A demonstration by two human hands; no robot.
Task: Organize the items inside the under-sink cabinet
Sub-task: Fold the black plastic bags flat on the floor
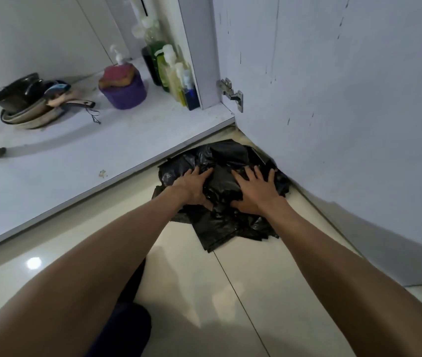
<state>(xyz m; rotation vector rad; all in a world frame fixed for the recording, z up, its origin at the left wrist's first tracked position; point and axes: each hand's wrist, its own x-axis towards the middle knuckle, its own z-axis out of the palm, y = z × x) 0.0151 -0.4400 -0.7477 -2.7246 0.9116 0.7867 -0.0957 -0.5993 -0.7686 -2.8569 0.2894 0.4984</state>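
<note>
The black plastic bags (pixel 230 225) are pressed onto the floor (pixel 199 292) beside the open cabinet door (pixel 346 99) by the left grip (pixel 194 188) and right grip (pixel 255 193), both spread wide, likely to flatten them for folding.

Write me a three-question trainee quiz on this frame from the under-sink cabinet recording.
1. True or false: the black plastic bags are lifted clear of the floor.
2. What sits on top of the purple container? A. a sponge B. a glove C. a spoon
3. Short answer: what do the left hand and right hand rest on?

Key: 1. False, they lie on the floor. 2. A. 3. The black plastic bags, fingers spread.
</note>
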